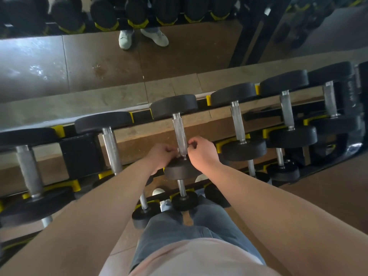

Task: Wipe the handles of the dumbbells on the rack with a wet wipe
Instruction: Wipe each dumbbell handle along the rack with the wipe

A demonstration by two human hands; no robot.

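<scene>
Only the head view is on offer, looking steeply down over both bare forearms at the top tier of the rack (79, 150). Both hands meet at the near end of one knurled handle (180, 134), that of the centre dumbbell (175, 106): the left hand (161, 155) comes in from the left, the right hand (201, 153) from the right, each with fingers curled in against the bar just above the near weight plate. A scrap of white, probably the wet wipe (177, 150), shows between the left fingertips and the bar; whether it passes round the bar or into the right hand's grasp cannot be told. The handle's long axis runs away from the person, tilting slightly left toward its far plate, so the bare length lies straight ahead of the hands, and a wiping stroke would likely travel outward along it. Neither hand is clearly nearer. The fingertips, the wipe's extent and the lower-tier handles are largely hidden by hands and arms.
</scene>
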